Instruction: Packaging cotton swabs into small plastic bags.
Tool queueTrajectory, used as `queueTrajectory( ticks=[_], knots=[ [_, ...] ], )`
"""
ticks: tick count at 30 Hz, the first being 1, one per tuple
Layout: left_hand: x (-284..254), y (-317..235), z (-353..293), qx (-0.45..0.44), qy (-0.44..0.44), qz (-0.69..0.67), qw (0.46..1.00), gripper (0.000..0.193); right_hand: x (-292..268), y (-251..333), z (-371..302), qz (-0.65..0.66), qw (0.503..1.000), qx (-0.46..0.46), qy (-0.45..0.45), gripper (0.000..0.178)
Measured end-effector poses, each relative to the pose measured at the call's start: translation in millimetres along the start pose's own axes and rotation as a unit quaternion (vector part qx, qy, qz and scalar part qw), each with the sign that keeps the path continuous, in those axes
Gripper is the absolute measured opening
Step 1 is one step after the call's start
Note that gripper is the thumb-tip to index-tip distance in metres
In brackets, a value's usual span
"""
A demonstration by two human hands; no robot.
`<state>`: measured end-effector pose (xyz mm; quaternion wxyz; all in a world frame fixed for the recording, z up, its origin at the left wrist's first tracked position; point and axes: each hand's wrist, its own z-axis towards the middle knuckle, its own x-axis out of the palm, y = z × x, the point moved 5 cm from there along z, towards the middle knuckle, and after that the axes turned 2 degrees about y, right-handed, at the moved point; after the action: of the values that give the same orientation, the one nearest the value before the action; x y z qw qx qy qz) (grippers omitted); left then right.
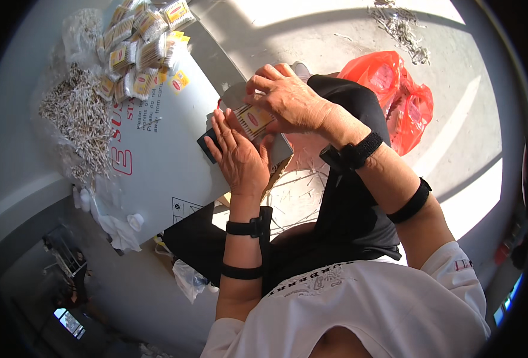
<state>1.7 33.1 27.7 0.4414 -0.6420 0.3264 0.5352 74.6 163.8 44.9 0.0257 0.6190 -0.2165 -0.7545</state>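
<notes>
The white surface (168, 155) ended just beside the hands, its right-hand corner beneath them and sunlit floor (455, 113) beyond. A broad stretch of it separated the left hand (240, 158) from the heap of loose cotton swabs (76, 122) and the piled swab packs (139, 51) at the far left. The red plastic bag (416, 110) stood on the floor, right of the knee. A swab pack (253, 121) lay between both hands: the left had its fingers straight alongside it; the right hand (291, 101) arched over its right end, fingers bent, whether gripping could not be told.
</notes>
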Motion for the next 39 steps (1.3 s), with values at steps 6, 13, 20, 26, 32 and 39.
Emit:
queueTrajectory(
  ticks=[6, 13, 20, 26, 32, 39],
  knots=[
    [-1.5, -4.0, -0.1, 0.002, 0.000, 0.013, 1.000, 0.087, 2.5, 1.1, 2.7, 0.037, 0.999, -0.015, -0.015, 0.061],
    [1.4, -0.6, -0.2, 0.000, 0.008, 0.020, 1.000, 0.093, 1.8, -1.0, 4.0, 0.033, 0.999, -0.009, -0.012, 0.054],
    [2.2, 0.8, 0.2, 0.003, 0.004, 0.001, 1.000, 0.094, 10.6, 1.7, 8.0, 0.041, 0.999, -0.026, -0.021, 0.050],
    [3.1, 2.8, -0.7, 0.002, 0.008, 0.017, 1.000, 0.092, 7.2, 1.3, 5.7, 0.074, 0.997, 0.002, 0.025, 0.065],
    [0.8, 0.4, -1.4, 0.003, -0.029, -0.016, 0.999, 0.092, 0.4, -13.8, -5.2, 0.113, 0.992, 0.048, 0.023, 0.079],
    [-2.8, 5.9, -4.3, -0.002, -0.058, -0.024, 0.998, 0.092, -20.0, -39.3, -26.4, 0.091, 0.983, 0.156, -0.025, 0.079]
  ],
)
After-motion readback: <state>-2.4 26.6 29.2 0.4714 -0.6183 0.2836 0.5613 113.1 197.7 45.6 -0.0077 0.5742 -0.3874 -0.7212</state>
